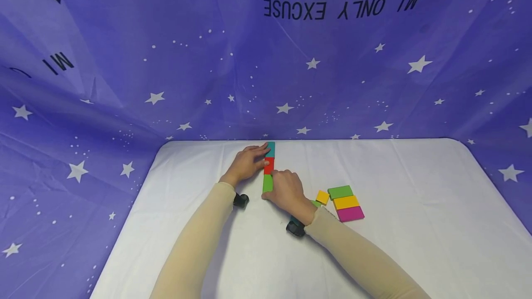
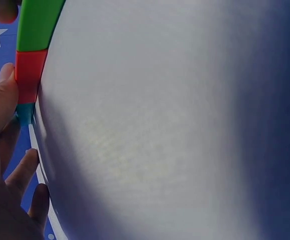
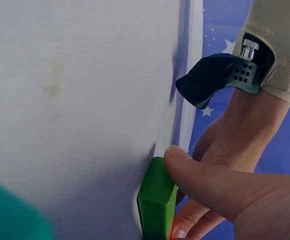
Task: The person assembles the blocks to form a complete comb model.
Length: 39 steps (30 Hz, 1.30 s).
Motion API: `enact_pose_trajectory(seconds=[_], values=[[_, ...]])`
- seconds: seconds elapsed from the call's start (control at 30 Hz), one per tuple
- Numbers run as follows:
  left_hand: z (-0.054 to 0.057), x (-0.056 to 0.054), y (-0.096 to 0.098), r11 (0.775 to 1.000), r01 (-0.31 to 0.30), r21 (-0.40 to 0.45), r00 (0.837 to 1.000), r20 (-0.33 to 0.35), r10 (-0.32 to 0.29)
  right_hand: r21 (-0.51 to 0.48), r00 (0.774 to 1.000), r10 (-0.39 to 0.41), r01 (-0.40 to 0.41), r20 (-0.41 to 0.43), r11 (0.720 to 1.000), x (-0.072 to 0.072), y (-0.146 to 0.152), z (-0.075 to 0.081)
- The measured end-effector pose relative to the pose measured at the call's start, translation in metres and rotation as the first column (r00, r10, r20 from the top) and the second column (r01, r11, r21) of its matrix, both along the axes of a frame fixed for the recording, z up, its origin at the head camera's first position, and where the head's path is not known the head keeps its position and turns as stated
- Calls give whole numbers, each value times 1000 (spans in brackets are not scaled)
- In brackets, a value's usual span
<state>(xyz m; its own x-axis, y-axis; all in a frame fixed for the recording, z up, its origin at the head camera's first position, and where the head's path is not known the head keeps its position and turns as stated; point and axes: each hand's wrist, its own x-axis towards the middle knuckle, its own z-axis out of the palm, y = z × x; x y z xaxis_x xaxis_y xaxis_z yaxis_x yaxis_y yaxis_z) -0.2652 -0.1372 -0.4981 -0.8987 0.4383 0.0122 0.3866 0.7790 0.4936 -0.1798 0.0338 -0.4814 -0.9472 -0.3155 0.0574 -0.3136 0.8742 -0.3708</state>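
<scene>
A teal block (image 1: 271, 150), a red block (image 1: 270, 166) and a green block (image 1: 267, 183) lie end to end in a straight row near the table's back edge. My left hand (image 1: 245, 163) rests along the row's left side, a finger touching the teal block and the thumb touching the red block (image 2: 29, 75). The other fingers stretch out past the row in the left wrist view. With thumb at the near end and fingers over the right side, my right hand (image 1: 289, 191) grips the green block (image 3: 157, 200). Its fingertips are partly hidden.
Right of my right hand lie a green slab (image 1: 340, 192), a yellow slab (image 1: 346, 202) and a magenta slab (image 1: 351, 213) side by side. A small yellow block (image 1: 322, 197) and a partly hidden green piece sit nearer the wrist. Something teal (image 3: 12, 215) shows below the right wrist.
</scene>
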Motion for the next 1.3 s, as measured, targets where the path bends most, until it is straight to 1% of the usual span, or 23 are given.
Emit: enact_pose_trajectory(seconds=[0.13,0.23,0.37,0.57,0.63,0.8,0.87,1.03,1.17,1.3], values=[[-1,0,-1,1000,4,-3,1000,2,-4,-38,1000,-1,1,18,999,1,3,1],[-1,0,-1,1000,4,-7,1000,3,-4,-77,1000,-4,6,28,997,4,7,5],[-1,-1,-1,1000,1,-8,1000,9,-1,-117,999,-20,25,49,993,7,17,14],[0,-1,1,1000,10,-15,1000,5,-10,-176,994,-50,67,101,982,10,40,29],[1,-1,1,1000,10,-13,1000,4,-10,-201,994,-49,67,95,977,11,49,34],[0,-1,1,1000,7,-17,1000,-1,-7,-257,998,-32,43,47,965,15,69,44],[0,-1,1,1000,7,-22,1000,-2,-7,-277,999,-28,39,44,960,18,76,47],[-1,0,0,1000,9,-17,1000,-5,-9,-311,998,-37,53,60,949,27,91,48],[0,0,0,1000,12,-9,1000,-10,-12,-318,998,-42,56,50,947,34,103,45],[0,0,0,1000,12,-13,1000,-5,-12,-319,999,-32,41,34,947,41,113,41]])
